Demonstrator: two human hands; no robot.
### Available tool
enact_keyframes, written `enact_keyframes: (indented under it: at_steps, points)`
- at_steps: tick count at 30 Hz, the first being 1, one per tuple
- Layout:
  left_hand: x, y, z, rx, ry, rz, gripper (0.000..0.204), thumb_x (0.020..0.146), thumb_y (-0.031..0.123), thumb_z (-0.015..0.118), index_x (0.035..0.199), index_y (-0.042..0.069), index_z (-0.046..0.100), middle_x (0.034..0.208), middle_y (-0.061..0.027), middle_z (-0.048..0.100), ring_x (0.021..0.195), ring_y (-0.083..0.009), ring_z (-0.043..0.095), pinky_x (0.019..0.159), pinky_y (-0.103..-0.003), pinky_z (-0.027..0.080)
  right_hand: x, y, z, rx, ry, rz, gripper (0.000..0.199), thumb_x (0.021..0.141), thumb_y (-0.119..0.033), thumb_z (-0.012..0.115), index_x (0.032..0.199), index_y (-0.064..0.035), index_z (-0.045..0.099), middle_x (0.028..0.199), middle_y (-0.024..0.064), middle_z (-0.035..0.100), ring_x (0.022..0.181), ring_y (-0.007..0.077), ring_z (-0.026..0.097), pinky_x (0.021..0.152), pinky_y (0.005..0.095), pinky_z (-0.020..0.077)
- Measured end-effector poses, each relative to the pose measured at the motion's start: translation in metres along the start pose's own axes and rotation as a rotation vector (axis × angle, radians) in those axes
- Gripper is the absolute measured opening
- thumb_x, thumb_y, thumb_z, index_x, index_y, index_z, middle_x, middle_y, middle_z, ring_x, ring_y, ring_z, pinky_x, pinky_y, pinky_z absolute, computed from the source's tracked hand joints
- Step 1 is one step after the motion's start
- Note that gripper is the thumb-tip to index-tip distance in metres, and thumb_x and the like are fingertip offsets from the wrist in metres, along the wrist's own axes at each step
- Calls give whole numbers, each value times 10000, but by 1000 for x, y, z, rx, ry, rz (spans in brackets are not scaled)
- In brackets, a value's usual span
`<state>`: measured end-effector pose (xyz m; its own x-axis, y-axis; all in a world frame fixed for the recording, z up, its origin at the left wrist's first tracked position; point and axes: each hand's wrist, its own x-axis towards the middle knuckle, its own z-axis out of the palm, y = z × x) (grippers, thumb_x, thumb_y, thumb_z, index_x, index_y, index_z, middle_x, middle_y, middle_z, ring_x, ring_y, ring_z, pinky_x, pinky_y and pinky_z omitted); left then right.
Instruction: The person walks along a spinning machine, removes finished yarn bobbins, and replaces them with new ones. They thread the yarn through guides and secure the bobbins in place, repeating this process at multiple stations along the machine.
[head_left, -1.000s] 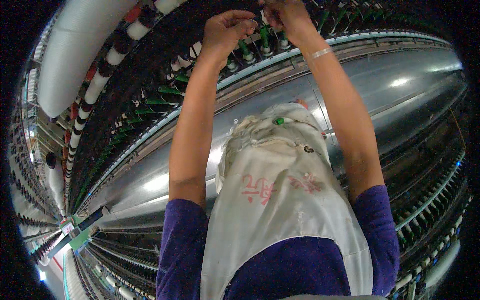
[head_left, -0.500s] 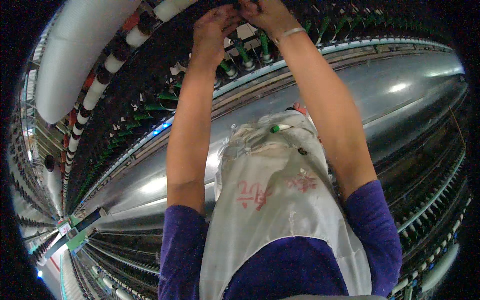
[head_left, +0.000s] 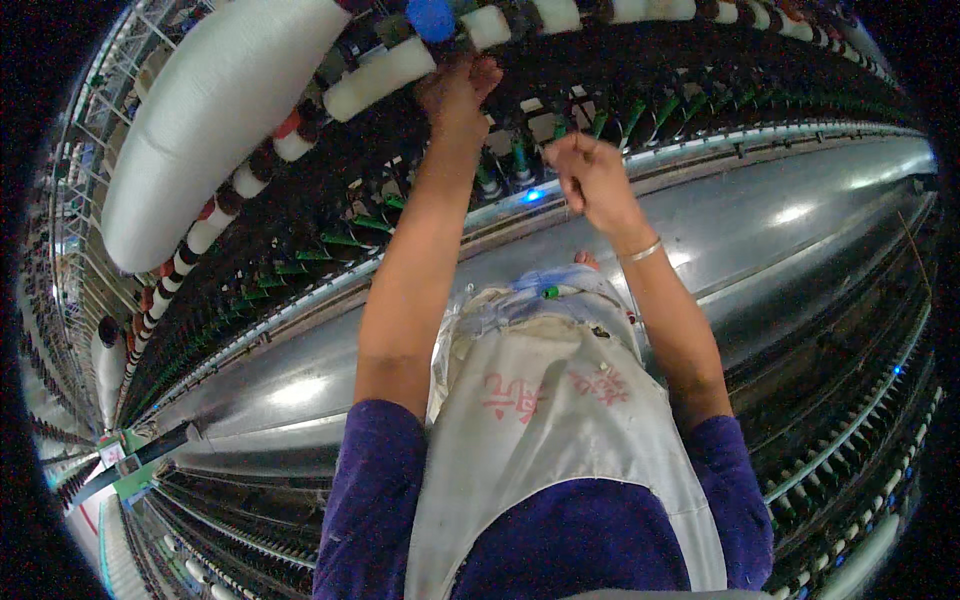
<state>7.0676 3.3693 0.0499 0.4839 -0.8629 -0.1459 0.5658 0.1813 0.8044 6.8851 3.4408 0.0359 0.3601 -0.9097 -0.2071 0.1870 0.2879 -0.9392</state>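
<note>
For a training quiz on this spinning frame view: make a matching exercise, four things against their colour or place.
Things:
1. left hand
2. right hand
3. apron
4. bangle

Descriptions:
A. pale, with red marks, over a purple shirt
B. raised to the white roving bobbins overhead
C. thin metal band on the right wrist
D. closed, lower, in front of the green-topped spindles

Pairs: 1-B, 2-D, 3-A, 4-C
</note>
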Motion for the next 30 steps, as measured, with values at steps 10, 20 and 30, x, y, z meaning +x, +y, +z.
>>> enact_keyframes:
  at_steps: [10, 20, 30]
  points:
    - [-47, -29, -66, 771, -142, 402, 217, 845, 144, 611, 668, 20, 633, 621, -52, 600, 570, -117, 542, 545, -298, 406, -95, -16, -33, -786, -825, -378, 131, 827, -152, 650, 871, -28, 658, 661, 136, 634, 545, 254, 612, 506, 369, 485]
    - [-175, -19, -228, 1725, -1372, -659, 511, 812, 340, 643, 1269, 115, 599, 1200, -164, 638, 1114, -361, 586, 996, -426, 428, -96, 5, -14, -1289, -661, -612, 146, 760, -87, 566, 881, -15, 602, 634, 174, 625, 623, 331, 660, 558, 431, 518]
    - [-95, 232, 85, 1787, -415, 1293, 190, 685, 38, 739, 859, 108, 708, 855, -54, 657, 847, -254, 623, 756, -370, 504, -60, -28, -32, -1268, -906, -661, 304, 771, -138, 587, 1064, -92, 654, 834, 124, 688, 708, 316, 683, 604, 454, 505]
